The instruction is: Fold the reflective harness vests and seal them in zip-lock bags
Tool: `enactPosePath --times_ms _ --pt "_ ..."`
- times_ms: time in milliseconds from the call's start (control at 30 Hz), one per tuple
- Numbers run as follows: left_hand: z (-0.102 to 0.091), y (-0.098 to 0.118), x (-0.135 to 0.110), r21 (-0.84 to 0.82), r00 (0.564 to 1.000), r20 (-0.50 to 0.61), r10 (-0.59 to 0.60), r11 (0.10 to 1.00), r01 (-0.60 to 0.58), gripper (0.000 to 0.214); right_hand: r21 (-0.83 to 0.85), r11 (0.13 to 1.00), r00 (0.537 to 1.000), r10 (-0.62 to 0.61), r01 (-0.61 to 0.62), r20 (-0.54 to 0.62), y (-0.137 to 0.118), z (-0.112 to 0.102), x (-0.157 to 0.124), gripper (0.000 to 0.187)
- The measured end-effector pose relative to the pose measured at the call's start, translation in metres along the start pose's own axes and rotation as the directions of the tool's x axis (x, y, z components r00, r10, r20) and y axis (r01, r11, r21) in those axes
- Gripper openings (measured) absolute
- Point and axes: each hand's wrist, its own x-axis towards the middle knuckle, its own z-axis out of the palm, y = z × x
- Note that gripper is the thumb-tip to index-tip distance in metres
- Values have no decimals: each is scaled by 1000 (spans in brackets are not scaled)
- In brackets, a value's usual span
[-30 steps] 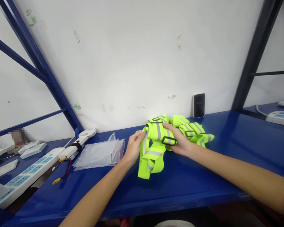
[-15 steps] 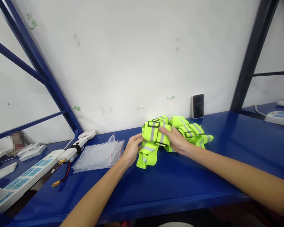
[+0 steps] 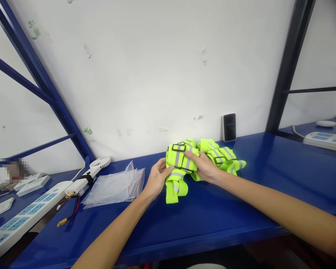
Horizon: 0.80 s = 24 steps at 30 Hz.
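Observation:
A folded bundle of neon-yellow reflective strap [image 3: 179, 158], with grey stripes and black buckles, is gripped between both hands above the blue table. My left hand [image 3: 157, 177] is closed on its left edge, thumb on the front face. On the right side my right hand [image 3: 204, 166] holds it, thumb pressed across the front and the other fingers hidden behind. A loose strap end [image 3: 173, 192] hangs in a loop below the bundle. Behind my right hand, a second bundle of the same strap [image 3: 225, 157] lies on the table.
Clear zip bags [image 3: 113, 186] lie in a stack to the left. Beyond them are a small white fan [image 3: 100, 162], a wire with yellow connectors [image 3: 70, 215] and a long power strip [image 3: 30, 213]. A small device with a dark screen [image 3: 229, 127] leans on the wall.
My left thumb has come onto the front of the bundle, where before the fingers were at its edge. The hanging strap end has shifted. The view has turned slightly.

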Motion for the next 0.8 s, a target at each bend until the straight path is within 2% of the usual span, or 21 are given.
enactPosePath --times_ms 200,533,667,800 --pt "-5 -7 3 126 997 -1 77 989 -76 40 21 999 999 27 -27 37 5 -3 1 24" --pt "-3 -1 3 69 1000 -28 -2 998 4 86 13 1000 998 17 -18 64 3 2 -4 24" --pt "-4 -1 3 77 1000 16 -11 997 10 79 9 1000 997 0 -1 72 2 1 -5 25" --pt "-3 -4 3 58 996 75 39 997 -44 61 13 1000 996 -17 16 84 -2 2 -7 26"
